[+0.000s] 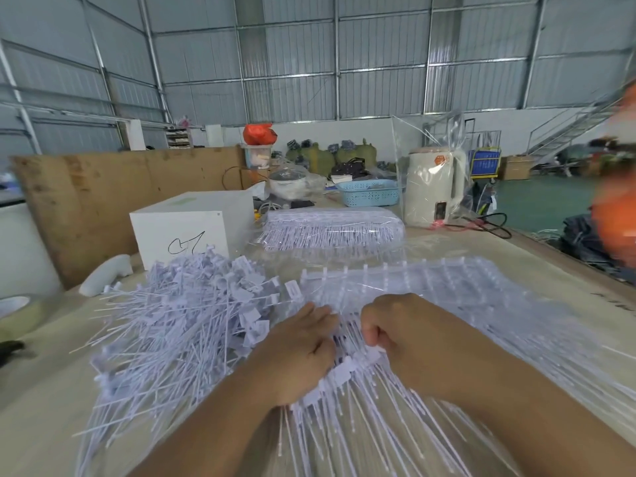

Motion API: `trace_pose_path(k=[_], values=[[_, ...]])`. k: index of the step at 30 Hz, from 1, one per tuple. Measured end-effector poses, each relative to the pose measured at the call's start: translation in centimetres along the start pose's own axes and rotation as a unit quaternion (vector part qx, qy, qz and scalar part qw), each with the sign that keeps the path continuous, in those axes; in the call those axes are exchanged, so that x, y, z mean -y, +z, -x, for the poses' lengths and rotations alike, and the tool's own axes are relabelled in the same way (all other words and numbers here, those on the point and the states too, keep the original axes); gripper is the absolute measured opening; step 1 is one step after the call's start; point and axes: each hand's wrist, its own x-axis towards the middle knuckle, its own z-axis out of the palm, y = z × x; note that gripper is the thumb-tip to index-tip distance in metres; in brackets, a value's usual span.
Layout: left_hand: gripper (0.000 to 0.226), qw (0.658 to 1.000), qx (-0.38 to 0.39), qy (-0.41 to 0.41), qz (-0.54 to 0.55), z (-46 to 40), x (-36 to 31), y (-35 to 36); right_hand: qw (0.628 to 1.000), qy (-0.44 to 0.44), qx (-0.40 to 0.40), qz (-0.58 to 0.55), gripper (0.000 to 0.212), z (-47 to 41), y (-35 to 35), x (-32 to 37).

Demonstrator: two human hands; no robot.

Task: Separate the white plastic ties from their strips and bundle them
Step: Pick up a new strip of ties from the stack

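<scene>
**Ties could spill into the loose pile**

The strip of white ties (347, 370) sits at 6 o'clock on the tabletop (41, 390), both hands curled on it: left hand (296, 352) gripping the tag ends, right hand (409, 335) pinching the strip. A hard yank could probably scatter ties into the loose pile (179, 315) at 9 o'clock, or snag the uncut strips (430, 287) at 1 o'clock.

Both hands (347, 342) grip white ties (344, 370) on table (41, 401).
</scene>
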Motion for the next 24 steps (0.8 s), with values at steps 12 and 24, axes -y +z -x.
trace_pose_path(k=[12, 24], values=[[0.049, 0.995, -0.05, -0.039, 0.082, 0.0, 0.6, 0.7, 0.997, 0.02, 0.061, 0.053, 0.019, -1.0, 2.7, 0.0], [0.045, 0.975, -0.082, -0.067, 0.193, -0.6, 0.9, 0.6, 0.993, -0.057, -0.091, 0.046, 0.014, -0.7, 2.3, 0.1]])
